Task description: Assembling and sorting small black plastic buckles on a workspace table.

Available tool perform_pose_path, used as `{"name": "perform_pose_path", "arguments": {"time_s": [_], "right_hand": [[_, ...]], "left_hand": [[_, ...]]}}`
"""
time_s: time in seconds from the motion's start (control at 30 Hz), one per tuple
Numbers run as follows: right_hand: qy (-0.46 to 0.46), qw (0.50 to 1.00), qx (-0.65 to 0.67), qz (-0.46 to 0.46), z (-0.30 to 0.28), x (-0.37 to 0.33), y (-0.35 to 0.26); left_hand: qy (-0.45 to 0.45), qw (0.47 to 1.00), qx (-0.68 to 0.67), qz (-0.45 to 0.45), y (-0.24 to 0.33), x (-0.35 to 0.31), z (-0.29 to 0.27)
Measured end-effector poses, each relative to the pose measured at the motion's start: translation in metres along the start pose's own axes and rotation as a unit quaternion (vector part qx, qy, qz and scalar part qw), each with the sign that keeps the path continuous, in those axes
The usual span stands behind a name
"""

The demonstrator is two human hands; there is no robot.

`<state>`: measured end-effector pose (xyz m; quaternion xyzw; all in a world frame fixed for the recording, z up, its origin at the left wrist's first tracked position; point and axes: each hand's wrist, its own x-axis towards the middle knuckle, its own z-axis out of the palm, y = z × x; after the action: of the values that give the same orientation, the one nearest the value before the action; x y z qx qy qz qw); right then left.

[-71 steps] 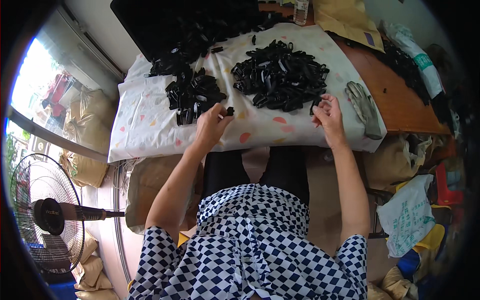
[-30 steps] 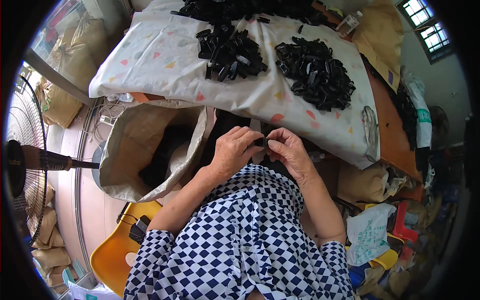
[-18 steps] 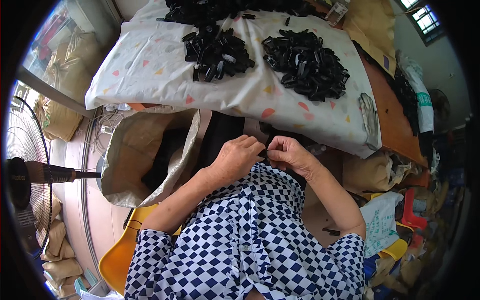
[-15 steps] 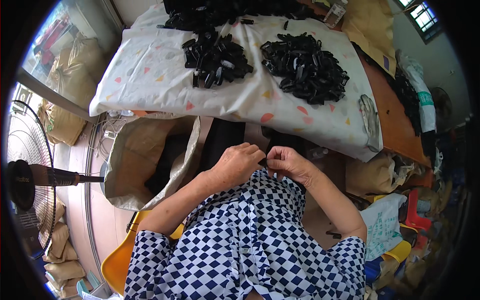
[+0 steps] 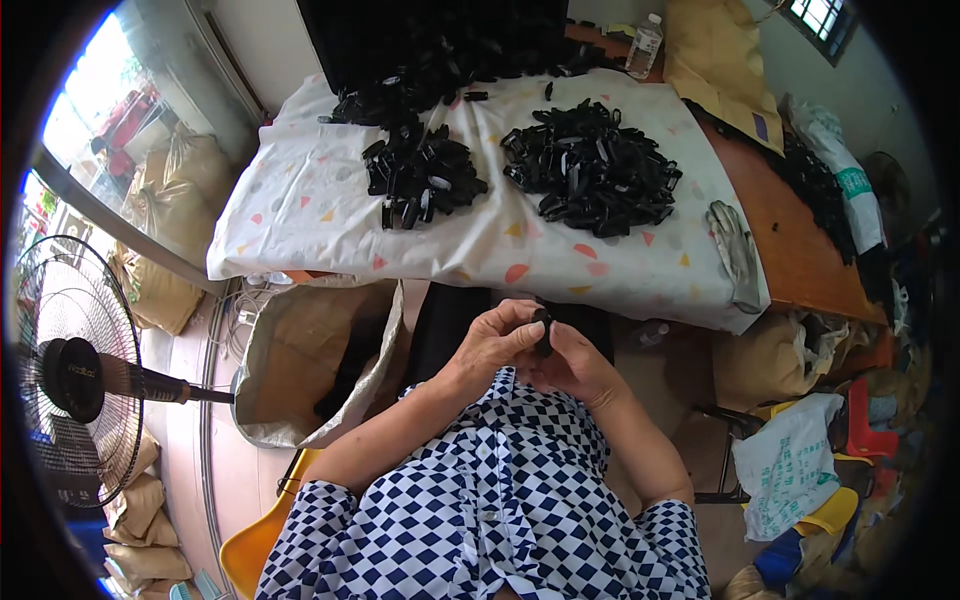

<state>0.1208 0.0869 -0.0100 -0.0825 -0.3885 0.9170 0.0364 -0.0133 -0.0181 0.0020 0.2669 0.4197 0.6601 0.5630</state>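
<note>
A small black oblong plastic piece [image 5: 543,332] is held over my lap, between my two hands. My left hand [image 5: 505,335] pinches it from the left, thumb and fingers together. From the other side my right hand [image 5: 573,362] closes on it with thumb and fingertips, partly hiding its lower end. On the table in front lie two heaps of similar black pieces, a smaller left heap [image 5: 425,175] and a wider right heap [image 5: 595,170]. Their exact kind is too small to tell.
A patterned white cloth [image 5: 330,220] covers the table; a glove [image 5: 735,250] lies at its right edge. Further back are more black pieces [image 5: 450,70] and a clear bottle [image 5: 645,45]. An open woven sack [image 5: 300,350] and a fan [image 5: 75,380] stand at my left.
Both hands have turned and risen slightly, so the black piece shows more plainly between them. The table and fan sit lower in the picture as the view has shifted.
</note>
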Motion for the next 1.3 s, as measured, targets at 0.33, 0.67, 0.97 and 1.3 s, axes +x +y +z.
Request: {"name": "perform_pose_path", "arguments": {"time_s": [0.33,0.67,0.97,1.3], "right_hand": [[0.118,0.96,-0.253,0.011,-0.011,0.011,-0.019],[0.211,0.366,-0.871,-0.25,-0.059,0.088,-0.104],[0.131,0.271,-0.936,-0.181,-0.067,0.108,-0.121],[0.212,0.622,-0.7,-0.278,-0.075,0.145,-0.128]], "left_hand": [[0.105,0.978,0.152,0.098,0.003,0.021,-0.023],[0.32,0.64,0.684,0.141,0.091,0.071,-0.147],[0.272,0.621,0.724,0.128,0.082,0.072,-0.141],[0.194,0.924,0.289,0.156,0.085,0.063,-0.149]]}}
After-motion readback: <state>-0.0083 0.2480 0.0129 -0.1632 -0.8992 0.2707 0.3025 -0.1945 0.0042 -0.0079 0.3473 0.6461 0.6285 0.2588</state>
